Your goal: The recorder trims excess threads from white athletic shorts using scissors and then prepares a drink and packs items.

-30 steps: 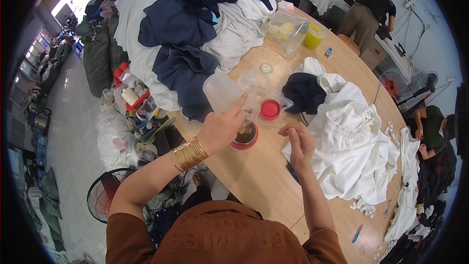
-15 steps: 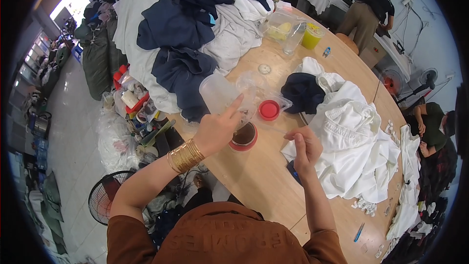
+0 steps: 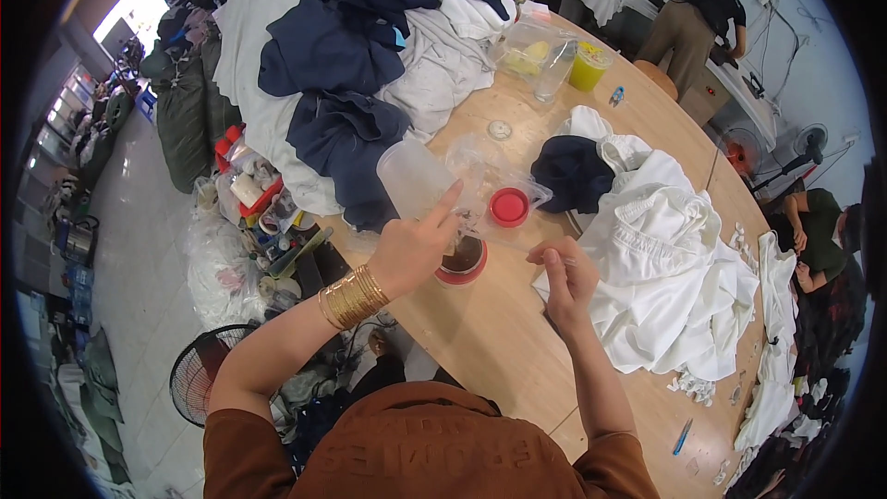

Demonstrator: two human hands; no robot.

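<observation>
My left hand (image 3: 420, 248), gold bangles at its wrist, is closed around a translucent plastic cup (image 3: 408, 177), with the index finger stretched along it. The cup lies tilted, its mouth toward a clear plastic bag (image 3: 476, 159). Just below that hand stands a red-rimmed jar (image 3: 464, 263) with dark brown contents, partly hidden by the fingers. My right hand (image 3: 565, 279) pinches a thin, clear straw-like stick (image 3: 513, 242) that points left toward the cup and jar. A round red lid (image 3: 509, 208) lies between the two hands, beside the bag.
White garments (image 3: 670, 268) and a navy cloth (image 3: 571, 174) lie at the right. Navy clothes (image 3: 333, 46) are heaped at the far left. A yellow-green cup (image 3: 589, 66) stands farther back. A blue pen (image 3: 682, 437) lies near right; a fan (image 3: 208, 374) stands below the table.
My right hand has shifted slightly left with the thin stick, toward the cup. My left hand and the cup have stayed nearly in place.
</observation>
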